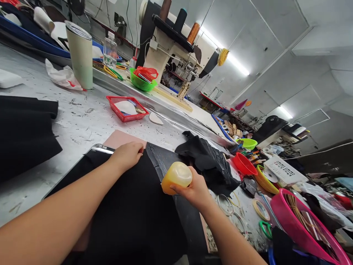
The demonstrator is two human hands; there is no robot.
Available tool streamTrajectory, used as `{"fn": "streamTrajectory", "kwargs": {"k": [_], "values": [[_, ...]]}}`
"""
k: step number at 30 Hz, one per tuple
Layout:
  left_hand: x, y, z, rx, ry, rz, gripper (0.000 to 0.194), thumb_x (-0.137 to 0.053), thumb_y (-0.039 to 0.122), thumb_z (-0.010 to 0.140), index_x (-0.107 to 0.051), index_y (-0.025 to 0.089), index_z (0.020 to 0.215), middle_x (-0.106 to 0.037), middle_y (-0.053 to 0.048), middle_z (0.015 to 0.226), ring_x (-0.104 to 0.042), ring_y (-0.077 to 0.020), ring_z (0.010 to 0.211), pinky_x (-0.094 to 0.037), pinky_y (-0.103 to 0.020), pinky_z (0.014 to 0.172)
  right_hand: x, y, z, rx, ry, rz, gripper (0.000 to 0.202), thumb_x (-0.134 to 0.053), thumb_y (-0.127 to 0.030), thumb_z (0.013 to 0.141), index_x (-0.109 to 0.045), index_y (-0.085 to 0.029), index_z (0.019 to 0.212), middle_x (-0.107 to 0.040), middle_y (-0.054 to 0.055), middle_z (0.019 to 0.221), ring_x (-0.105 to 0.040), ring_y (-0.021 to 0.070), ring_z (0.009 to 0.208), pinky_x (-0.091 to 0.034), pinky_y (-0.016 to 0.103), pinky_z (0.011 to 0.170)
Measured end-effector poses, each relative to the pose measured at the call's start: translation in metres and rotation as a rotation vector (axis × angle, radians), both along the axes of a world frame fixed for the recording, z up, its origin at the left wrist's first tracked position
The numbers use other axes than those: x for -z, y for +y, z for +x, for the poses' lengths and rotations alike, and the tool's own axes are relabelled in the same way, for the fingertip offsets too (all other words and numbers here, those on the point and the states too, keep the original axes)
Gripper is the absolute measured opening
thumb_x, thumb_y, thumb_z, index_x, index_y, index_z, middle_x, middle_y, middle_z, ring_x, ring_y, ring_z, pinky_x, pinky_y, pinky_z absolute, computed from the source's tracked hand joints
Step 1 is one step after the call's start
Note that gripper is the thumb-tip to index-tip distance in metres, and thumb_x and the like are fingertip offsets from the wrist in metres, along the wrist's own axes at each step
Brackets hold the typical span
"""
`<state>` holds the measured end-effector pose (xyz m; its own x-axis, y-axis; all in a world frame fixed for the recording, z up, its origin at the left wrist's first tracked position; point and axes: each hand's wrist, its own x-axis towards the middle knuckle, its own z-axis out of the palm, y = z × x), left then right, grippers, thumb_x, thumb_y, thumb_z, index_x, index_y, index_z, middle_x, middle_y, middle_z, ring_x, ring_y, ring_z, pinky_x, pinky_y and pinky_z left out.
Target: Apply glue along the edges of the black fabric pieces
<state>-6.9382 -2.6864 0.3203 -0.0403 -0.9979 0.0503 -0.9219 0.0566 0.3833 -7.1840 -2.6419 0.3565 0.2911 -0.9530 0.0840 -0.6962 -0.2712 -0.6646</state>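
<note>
My right hand (197,187) is wrapped around a soft translucent bottle (177,177) with yellow-orange contents. Its base faces me, and the end pointing down at the work is hidden. Under the bottle runs the edge strip (162,158) of a dark panel. My left hand (128,156) has its fingers curled at the upper edge of a wide black sheet of material (138,209), pinching it there. Beneath the sheet, a pinkish board (124,138) shows at the top. Beside the bottle lies a crumpled heap of black pieces (205,158).
A red basket (127,117), a pale tumbler (79,55) and a green bowl (142,84) stand at the back. To the right are a tape roll (260,210), green-handled scissors (265,229) and a pink basin (306,224). A sewing machine (165,44) stands beyond.
</note>
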Motion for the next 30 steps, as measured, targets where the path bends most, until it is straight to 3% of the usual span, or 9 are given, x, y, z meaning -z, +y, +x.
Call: {"fn": "streamTrajectory", "kwargs": {"k": [4, 14, 23, 30], "values": [[-0.003, 0.002, -0.002, -0.044, 0.004, -0.05, 0.01, -0.043, 0.023, 0.077, -0.052, 0.021, 0.073, -0.064, -0.002, 0.088, -0.057, -0.0182, 0.085, -0.04, -0.027, 0.065, 0.002, 0.004, -0.001, 0.044, -0.045, -0.056, 0.045, -0.073, -0.043, 0.059, -0.051, -0.02, 0.091, -0.061, 0.002, 0.081, -0.058, 0.02, 0.072, -0.045, 0.029, 0.063], [-0.003, 0.003, -0.001, -0.023, -0.051, -0.112, 0.012, -0.039, 0.023, 0.077, -0.05, 0.022, 0.072, -0.064, -0.003, 0.09, -0.058, -0.0198, 0.085, -0.04, -0.029, 0.064, 0.004, -0.022, 0.034, 0.127, -0.028, -0.07, 0.049, -0.074, -0.045, 0.056, -0.049, -0.022, 0.092, -0.063, 0.0, 0.079, -0.06, 0.0214, 0.074, -0.044, 0.028, 0.06], [0.001, 0.0, -0.001, -0.011, -0.033, -0.13, 0.011, -0.039, 0.024, 0.074, -0.049, 0.022, 0.071, -0.064, -0.003, 0.086, -0.058, -0.0194, 0.083, -0.039, -0.028, 0.063, 0.001, 0.024, -0.016, 0.066, 0.018, 0.011, 0.044, -0.072, -0.042, 0.058, -0.052, -0.02, 0.091, -0.061, 0.003, 0.084, -0.058, 0.0223, 0.077, -0.045, 0.032, 0.066], [0.001, -0.005, -0.002, -0.013, -0.042, -0.115, 0.012, -0.041, 0.026, 0.071, -0.051, 0.021, 0.072, -0.064, -0.004, 0.089, -0.058, -0.0218, 0.086, -0.039, -0.03, 0.065, -0.002, 0.051, -0.038, 0.006, 0.03, -0.009, 0.045, -0.071, -0.042, 0.061, -0.052, -0.02, 0.094, -0.059, 0.001, 0.077, -0.056, 0.0175, 0.065, -0.044, 0.026, 0.056]]}}
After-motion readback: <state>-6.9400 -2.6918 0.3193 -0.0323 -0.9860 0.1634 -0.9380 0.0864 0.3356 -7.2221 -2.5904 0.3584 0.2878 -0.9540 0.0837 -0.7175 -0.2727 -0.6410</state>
